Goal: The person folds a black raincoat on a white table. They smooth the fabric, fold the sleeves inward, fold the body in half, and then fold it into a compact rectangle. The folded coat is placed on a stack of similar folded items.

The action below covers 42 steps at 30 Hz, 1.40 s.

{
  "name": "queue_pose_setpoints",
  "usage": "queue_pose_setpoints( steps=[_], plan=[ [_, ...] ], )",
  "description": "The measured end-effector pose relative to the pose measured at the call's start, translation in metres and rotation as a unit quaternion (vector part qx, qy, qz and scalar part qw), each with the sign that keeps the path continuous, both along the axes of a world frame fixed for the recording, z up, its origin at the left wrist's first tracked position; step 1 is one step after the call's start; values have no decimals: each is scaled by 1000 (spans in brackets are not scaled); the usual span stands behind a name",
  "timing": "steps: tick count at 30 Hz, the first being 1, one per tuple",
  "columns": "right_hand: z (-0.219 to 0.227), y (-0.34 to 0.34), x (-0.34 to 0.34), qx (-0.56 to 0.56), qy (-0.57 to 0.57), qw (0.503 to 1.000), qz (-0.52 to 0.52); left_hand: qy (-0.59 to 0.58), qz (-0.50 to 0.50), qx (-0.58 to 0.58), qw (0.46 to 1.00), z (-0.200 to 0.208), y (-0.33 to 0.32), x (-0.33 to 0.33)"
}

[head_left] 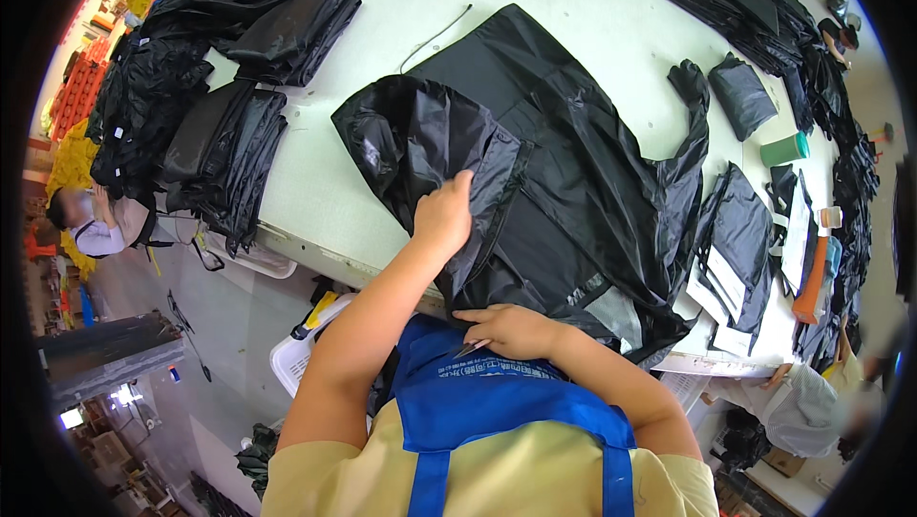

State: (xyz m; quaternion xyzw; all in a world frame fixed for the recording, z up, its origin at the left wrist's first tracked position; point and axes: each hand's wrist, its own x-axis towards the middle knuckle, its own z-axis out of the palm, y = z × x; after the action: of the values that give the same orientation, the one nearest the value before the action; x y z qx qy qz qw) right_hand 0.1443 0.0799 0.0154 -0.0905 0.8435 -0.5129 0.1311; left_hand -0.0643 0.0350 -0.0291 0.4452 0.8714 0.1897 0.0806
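Observation:
A black jacket (573,154) of thin, shiny fabric lies spread on the pale table in front of me. Its hood (401,135) is folded toward the left, and a sleeve (690,126) stretches up on the right. My left hand (442,218) is closed on the fabric beside the hood, near a seamed edge. At the table's near edge, my right hand (521,332) rests by the jacket's hem with its forefinger against the fabric. Small thread snips (471,348) poke out from under its curled fingers. A thin cord (435,38) trails beyond the hood.
Folded black garments (224,149) are stacked at the left edge of the table (315,164). On the right lie a black pouch (742,97), a green roll (785,150), papers (721,288) and an orange tool (810,283). Other people are at both sides. A white basket (291,364) stands below.

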Motion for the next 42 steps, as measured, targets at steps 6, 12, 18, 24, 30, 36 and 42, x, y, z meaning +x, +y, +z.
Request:
queue_pose_setpoints(
  steps=[6, 12, 18, 24, 30, 36, 42],
  plan=[
    [-9, 52, -36, -200, -56, 856, -473, -185, 22, 169, 968, 10, -39, -11],
    [-36, 51, -94, -138, 14, 865, -483, -132, -11, 223, 966, 32, -37, -17],
    [51, 10, -92, -8, 194, 941, -277, -470, 105, 367, 796, 91, -43, -19],
    [83, 11, -79, -133, 107, 918, -359, -473, 97, 433, 761, 120, -63, -8],
    [111, 24, -88, 21, 210, 906, -366, -427, 84, 461, 774, 137, -65, 6],
    [133, 27, -97, 45, 225, 906, -357, -167, 81, 440, 879, 137, -66, 14],
    [140, 15, -115, -276, 54, 869, -406, 88, -20, 417, 904, 147, -59, 24]
  ],
)
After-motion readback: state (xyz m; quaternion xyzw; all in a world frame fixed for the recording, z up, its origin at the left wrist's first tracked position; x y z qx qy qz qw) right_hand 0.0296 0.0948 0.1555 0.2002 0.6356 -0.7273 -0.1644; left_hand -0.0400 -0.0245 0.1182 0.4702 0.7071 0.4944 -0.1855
